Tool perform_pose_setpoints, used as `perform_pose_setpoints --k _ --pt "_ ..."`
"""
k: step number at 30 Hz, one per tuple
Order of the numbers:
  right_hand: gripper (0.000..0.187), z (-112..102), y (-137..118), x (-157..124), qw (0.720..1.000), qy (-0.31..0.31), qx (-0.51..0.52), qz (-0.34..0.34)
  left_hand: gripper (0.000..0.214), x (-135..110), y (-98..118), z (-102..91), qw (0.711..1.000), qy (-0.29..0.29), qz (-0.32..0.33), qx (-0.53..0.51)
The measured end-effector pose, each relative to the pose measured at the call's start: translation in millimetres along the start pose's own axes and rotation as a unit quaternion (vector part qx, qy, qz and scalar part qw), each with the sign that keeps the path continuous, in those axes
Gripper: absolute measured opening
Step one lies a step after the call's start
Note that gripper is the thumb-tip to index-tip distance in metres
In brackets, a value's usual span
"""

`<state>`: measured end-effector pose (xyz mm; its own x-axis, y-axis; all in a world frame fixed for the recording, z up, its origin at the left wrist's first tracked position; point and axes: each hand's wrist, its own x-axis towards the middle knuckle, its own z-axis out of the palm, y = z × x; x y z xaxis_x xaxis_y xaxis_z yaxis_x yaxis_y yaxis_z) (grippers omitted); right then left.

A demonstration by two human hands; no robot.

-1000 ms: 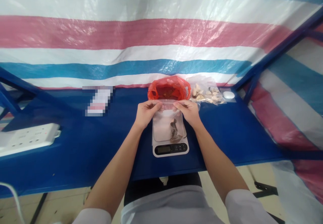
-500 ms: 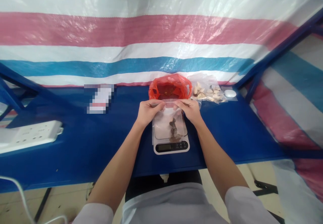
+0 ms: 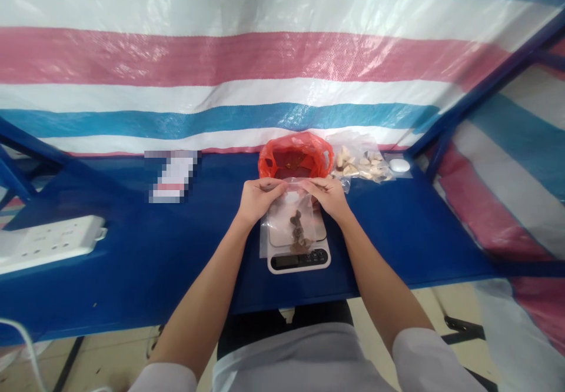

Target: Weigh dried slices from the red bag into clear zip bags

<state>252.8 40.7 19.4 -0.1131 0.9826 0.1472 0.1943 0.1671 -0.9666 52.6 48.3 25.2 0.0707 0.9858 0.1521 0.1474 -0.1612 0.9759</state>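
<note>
Head view: clear bag (image 3: pixel 285 221) hangs between 2 pinching hands (image 3: pixel 258 202) (image 3: pixel 330 198).

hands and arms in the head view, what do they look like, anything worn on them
The left hand and right hand are bare, with no gloves or watch in sight. The forearms are uncovered too. Plain, pale grey short sleeves match the top.

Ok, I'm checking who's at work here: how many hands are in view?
2: the left hand and the right hand, each pinching the top edge of a clear bag above the scale. No others show.
</note>
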Motion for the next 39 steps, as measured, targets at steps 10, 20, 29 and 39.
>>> perform_pose_setpoints --k 10,20,29,39 --pt "0.038 -4 7 6 0.997 0.064 0.045 -0.009 0.028 2 -3 -14.1 0.999 0.001 0.011 -0.035" --pt "0.041 -12 0 3 0.990 0.053 0.123 0.029 0.033 3 18 18.8 0.993 0.069 -0.013 -0.096" --pt "0.042 -58 -9 -23 0.990 0.028 0.133 0.035 0.035 35 45 67.4 0.982 0.086 -0.022 -0.169" --pt "0.037 -142 0 29 0.989 0.149 0.010 0.012 0.024 51 57 109.6 0.960 0.029 0.262 0.098"
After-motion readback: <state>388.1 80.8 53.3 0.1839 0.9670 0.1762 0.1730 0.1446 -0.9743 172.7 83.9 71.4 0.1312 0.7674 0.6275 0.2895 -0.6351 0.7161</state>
